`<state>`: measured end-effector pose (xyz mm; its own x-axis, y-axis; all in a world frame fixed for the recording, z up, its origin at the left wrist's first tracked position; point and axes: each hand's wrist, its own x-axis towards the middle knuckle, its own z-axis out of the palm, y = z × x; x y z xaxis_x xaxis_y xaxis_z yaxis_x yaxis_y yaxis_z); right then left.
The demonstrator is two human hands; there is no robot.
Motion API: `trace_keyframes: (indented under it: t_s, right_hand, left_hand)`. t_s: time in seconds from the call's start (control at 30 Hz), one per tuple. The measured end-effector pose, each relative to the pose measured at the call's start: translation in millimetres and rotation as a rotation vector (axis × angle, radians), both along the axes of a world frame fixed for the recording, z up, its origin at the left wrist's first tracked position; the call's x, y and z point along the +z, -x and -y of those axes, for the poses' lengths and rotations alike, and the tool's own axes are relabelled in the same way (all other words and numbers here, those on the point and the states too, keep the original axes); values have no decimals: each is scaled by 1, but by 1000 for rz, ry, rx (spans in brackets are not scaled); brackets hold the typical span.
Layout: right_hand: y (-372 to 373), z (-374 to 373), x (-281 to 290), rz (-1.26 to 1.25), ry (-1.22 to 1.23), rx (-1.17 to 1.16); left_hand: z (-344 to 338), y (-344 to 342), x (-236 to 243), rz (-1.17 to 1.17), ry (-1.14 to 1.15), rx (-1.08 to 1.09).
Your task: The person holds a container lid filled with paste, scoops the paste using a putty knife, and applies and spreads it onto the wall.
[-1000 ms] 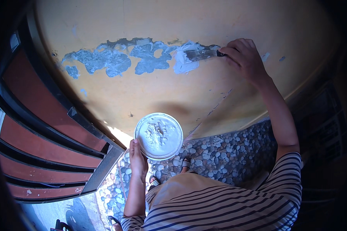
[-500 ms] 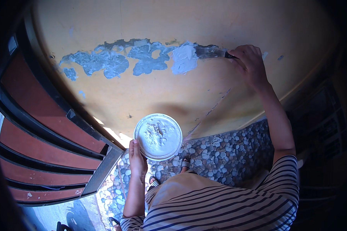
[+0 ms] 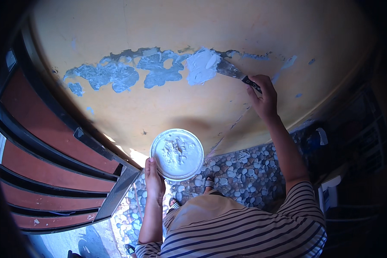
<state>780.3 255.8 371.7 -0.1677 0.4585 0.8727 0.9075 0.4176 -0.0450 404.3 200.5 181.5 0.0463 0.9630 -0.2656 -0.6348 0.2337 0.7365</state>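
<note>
My right hand (image 3: 264, 96) is closed round the dark handle of a putty knife (image 3: 233, 70). The tip of its metal blade meets the right edge of a white putty patch (image 3: 202, 66) on the yellowish wall (image 3: 253, 26). To the left of this patch, grey-blue areas of bare wall (image 3: 112, 75) show where the paint is gone. In my left hand (image 3: 154, 180) is a round tub (image 3: 177, 177), held by its left side below the patch. White putty (image 3: 176, 150) with a rough, scooped surface fills the part of the tub that shows.
A gate or shutter with red panels and dark bars (image 3: 64, 146) stands close on my left. Pebbled flooring (image 3: 245, 172) lies below, with my sandalled feet (image 3: 209, 182) on it. Dark objects, hard to make out, stand at the right.
My right hand has come left and lower, and the putty knife now slants down to the right from the patch. The tub has barely moved in my left hand.
</note>
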Motion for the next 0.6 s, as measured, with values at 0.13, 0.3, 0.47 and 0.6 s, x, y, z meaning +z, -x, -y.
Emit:
trace_keyframes:
  t_s: [0.13,0.3,0.47,0.6]
  right_hand:
    - [1,-8,1,-44,-21,23]
    - [-31,9,-51,-216,48,10]
    - [-25,9,-52,-394,8,74]
    - [-21,-7,-49,-475,29,62]
  left_hand:
    - [7,-23,-1,41,-14,-16]
    - [23,-42,10,42,-8,-3]
    - [28,-51,12,30,9,-13]
    - [27,-63,14,8,13,1]
